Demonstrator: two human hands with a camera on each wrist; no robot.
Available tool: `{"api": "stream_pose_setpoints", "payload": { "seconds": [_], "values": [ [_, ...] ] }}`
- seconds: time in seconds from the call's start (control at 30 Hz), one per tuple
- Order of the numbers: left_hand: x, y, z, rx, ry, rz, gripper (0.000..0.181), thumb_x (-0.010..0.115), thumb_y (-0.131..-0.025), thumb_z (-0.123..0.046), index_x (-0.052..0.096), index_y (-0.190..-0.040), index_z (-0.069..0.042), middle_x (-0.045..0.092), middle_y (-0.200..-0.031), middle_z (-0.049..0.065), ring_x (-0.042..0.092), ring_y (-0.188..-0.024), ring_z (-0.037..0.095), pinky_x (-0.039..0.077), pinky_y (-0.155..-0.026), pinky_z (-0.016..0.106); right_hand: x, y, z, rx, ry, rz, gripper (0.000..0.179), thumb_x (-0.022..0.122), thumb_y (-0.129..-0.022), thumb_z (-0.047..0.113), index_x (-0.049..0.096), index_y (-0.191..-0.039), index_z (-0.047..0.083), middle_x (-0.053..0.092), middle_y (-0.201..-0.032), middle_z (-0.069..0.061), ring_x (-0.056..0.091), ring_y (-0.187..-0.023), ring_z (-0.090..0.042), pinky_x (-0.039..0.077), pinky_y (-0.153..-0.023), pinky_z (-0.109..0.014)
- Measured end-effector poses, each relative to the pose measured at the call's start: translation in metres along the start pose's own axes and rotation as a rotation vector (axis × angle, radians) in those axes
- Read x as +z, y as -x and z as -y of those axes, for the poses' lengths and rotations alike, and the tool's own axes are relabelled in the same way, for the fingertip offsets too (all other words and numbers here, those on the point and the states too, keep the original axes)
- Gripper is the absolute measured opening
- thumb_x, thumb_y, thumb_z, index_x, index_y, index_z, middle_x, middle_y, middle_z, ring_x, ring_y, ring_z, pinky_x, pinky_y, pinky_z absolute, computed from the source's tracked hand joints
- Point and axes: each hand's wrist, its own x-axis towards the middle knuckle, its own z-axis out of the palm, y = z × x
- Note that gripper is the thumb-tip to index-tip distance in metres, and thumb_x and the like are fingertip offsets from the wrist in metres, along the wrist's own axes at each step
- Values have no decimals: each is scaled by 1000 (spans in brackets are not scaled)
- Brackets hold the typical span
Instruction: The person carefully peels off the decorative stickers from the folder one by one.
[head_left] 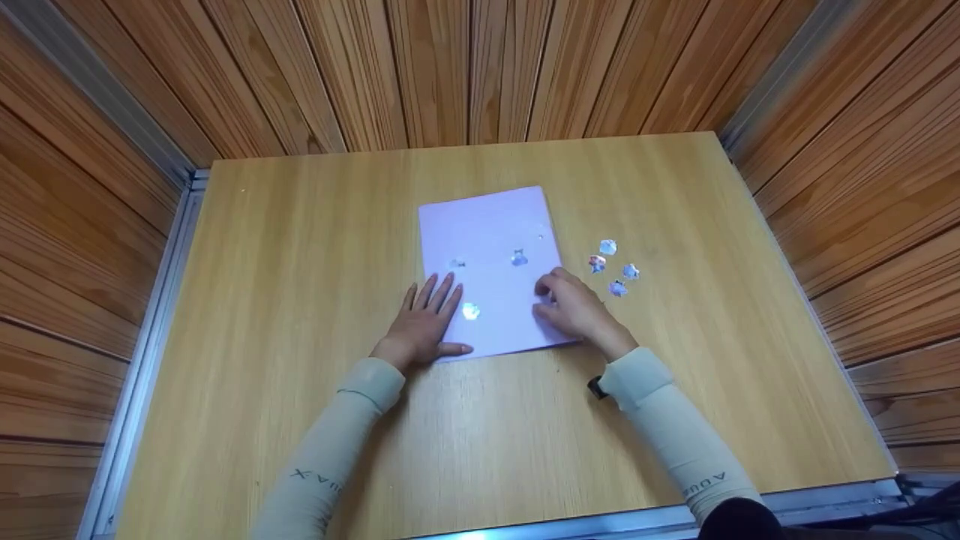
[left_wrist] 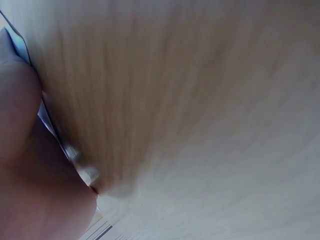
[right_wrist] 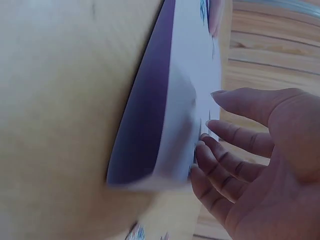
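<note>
A lilac folder-like sheet [head_left: 487, 225] lies on the table, with a few small shiny sticker-like cutouts on it: one [head_left: 519, 257] right of centre, one [head_left: 458, 263] near the left fingertips and a bright one [head_left: 470, 310] lower down. My left hand [head_left: 420, 330] rests flat across its lower left edge, fingers spread. Over the lower right part sits my right hand [head_left: 574, 304], fingers bent, thumb apart from them. In the right wrist view, the right fingertips meet or nearly meet the folder [right_wrist: 187, 55]; nothing shows between them. The folder's layers gape apart at the near edge there.
Several small cutouts [head_left: 616, 288] lie loose on the table right of the folder. The wooden table [head_left: 300, 247] is bordered by metal rails [head_left: 150, 330] and plank walls [head_left: 435, 75] at the back and sides. A dark object [head_left: 598, 388] is at the right wrist.
</note>
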Motion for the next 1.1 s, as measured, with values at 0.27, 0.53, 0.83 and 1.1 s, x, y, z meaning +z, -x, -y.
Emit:
{"api": "stream_pose_setpoints", "payload": {
  "seconds": [0.27, 0.53, 0.83, 1.1],
  "values": [
    [-2, 1, -1, -2, -5, -1, 105, 49, -92, -77, 7, -166, -16, -3, -173, 9, -5, -158, 36, 1, -125, 59, 16, -10, 18, -52, -10, 46, 32, 70, -97, 20, 66, -125, 6, 59, -116, -5, 61, -107, -25, 54, -95, -42],
    [-3, 0, -3, -6, -19, 0, 105, 49, -91, -78, 8, -166, -15, -2, -173, 10, -4, -158, 36, 3, -125, 60, 37, -23, 37, -92, 12, 76, 34, 71, -95, 18, 66, -126, 6, 60, -115, -6, 62, -106, -24, 54, -95, -40],
    [-5, 1, -3, -6, -27, 6, 104, 49, -93, -76, 9, -166, -14, -1, -173, 11, -3, -158, 37, 4, -125, 60, 52, -33, 51, -147, 55, 61, 36, 72, -94, 17, 66, -126, 2, 60, -114, -10, 63, -103, -26, 54, -94, -39],
    [-2, 0, -2, -16, -56, 12, 106, 48, -92, -78, 8, -166, -12, -2, -173, 11, -3, -158, 37, 7, -125, 60, 59, -36, 58, -176, 97, 40, 37, 74, -94, 21, 66, -124, 1, 61, -115, -11, 64, -107, -30, 51, -100, -42]
  ]
}}
